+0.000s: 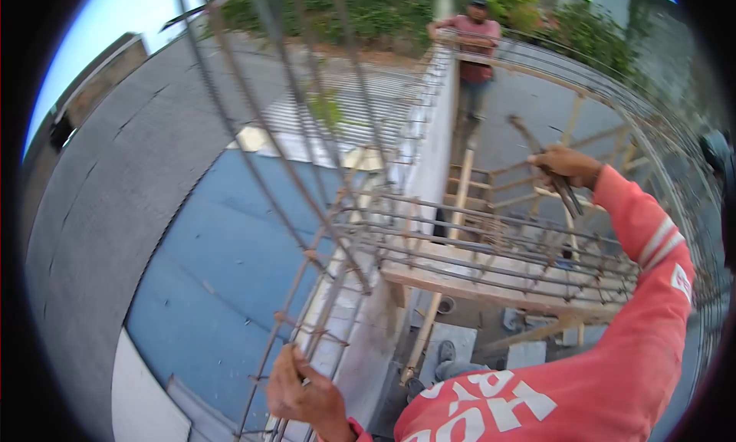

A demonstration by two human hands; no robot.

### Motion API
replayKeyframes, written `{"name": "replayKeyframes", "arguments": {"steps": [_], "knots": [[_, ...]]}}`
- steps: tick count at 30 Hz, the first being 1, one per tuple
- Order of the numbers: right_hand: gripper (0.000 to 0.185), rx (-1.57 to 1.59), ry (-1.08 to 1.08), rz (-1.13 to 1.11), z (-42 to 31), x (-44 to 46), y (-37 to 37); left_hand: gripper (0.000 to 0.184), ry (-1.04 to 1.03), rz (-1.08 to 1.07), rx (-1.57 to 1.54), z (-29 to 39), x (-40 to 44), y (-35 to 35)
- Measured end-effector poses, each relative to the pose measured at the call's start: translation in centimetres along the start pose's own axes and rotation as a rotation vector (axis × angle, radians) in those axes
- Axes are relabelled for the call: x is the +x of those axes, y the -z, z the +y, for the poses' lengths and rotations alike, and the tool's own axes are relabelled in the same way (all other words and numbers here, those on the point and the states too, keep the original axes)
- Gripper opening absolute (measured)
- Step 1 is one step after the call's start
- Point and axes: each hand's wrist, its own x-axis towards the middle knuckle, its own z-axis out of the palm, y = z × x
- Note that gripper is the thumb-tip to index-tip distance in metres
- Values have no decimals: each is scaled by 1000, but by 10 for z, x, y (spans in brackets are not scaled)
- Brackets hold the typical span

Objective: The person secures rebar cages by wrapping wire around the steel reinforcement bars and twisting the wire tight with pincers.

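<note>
My right hand [566, 166] is raised at the right, closed around a dark, worn hand tool [529, 139] that looks like pincers. Low in the view, my left hand [303, 388] has its fingers pinched together beside the rebar cage [287, 317] on top of the wall; whatever sits between the fingertips is too small to name. Thin tie wires and stirrups join the bars near it. Between the two hands, a horizontal rebar cage [491, 250] runs above a wooden form board [506, 281].
Tall vertical bars [295, 82] rise at the upper left. Blue sheeting [222, 273] lies beside the wall, with a paved road [123, 158] beyond. Another person [475, 47] in a pink shirt stands at the wall's far end. Timber props and a foot show below.
</note>
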Motion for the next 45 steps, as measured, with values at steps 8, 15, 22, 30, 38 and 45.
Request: {"name": "replayKeyframes", "arguments": {"steps": [8,15,22,30,38,45], "knots": [[22,768,-214,-243,-76,78,-9,13,144,-63,-98,-3,-4,7],[26,-33,150,-87,-48,39,-29,20,238,-145,-157,2,3,9],[26,-644,469,37,5,-26,-17,25,304,-592,-114,-10,38,27],[32,-713,359,-9,68,-57,-19,23,152,-702,48,-3,112,-1],[29,-738,420,-124,103,-49,-33,23,-100,-715,78,-21,134,-96],[24,-851,468,-309,142,-39,-48,29,204,-999,-246,-58,121,-120]]}}
